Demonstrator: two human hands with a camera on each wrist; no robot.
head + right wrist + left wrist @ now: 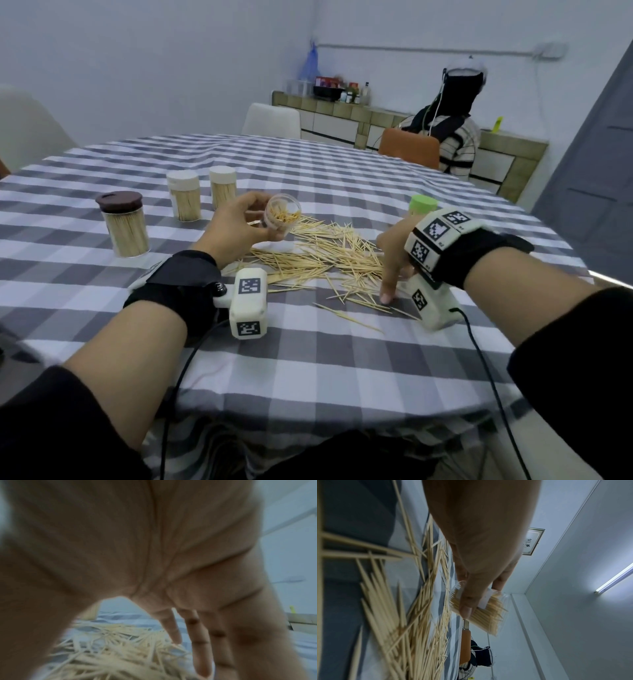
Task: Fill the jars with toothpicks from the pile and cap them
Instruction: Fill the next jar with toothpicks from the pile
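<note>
1. Here the open jar (281,217), part filled, is tilted mouth-up in the left hand (236,228), whose grip curls round it above the pile (329,253).
2. The right hand (394,255) presses straight fingers (175,627) into the pile on the bench (342,359), holding nothing.
3. Best gather a parallel bundle, then bring the jar close.

Counts: five jars, one pile, two hands, three chairs.

We count three capped jars full of toothpicks: one brown-lidded (125,224), two white-lidded (184,196) (223,186). One open jar (281,216), part filled. One green-lidded jar (422,205), mostly hidden. One loose toothpick pile (329,255), sticks too many to count. Two hands: left hand (236,228), right hand (394,253). Two white chairs (270,120) (27,126), one orange chair (409,150). One other person (455,137).
</note>
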